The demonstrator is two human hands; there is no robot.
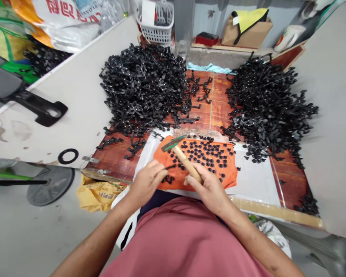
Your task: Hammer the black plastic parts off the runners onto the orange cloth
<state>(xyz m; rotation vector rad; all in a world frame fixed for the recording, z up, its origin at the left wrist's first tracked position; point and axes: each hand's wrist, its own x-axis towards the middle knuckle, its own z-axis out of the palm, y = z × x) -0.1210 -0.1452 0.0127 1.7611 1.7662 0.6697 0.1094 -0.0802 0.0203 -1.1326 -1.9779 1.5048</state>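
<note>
In my right hand [206, 182] is a hammer [187, 163], gripped by its pale wooden handle, with the green head tilted up to the left. My left hand [150, 181] pinches a thin black plastic piece [170, 167] between thumb and fingers. Both hands are over an orange cloth [232, 169] spread on a white sheet [253, 177]. Many small round black caps [203, 150] stand on the cloth in loose rows. A few more black pieces [168, 179] lie just right of my left fingertips.
Large heaps of black plastic parts rise at the back left [144, 84] and right [265, 104] of the reddish wooden bench [219, 100]. Pale panels [83, 92] flank it. Behind are a white basket [155, 23], a red box [207, 38] and a mug [290, 37].
</note>
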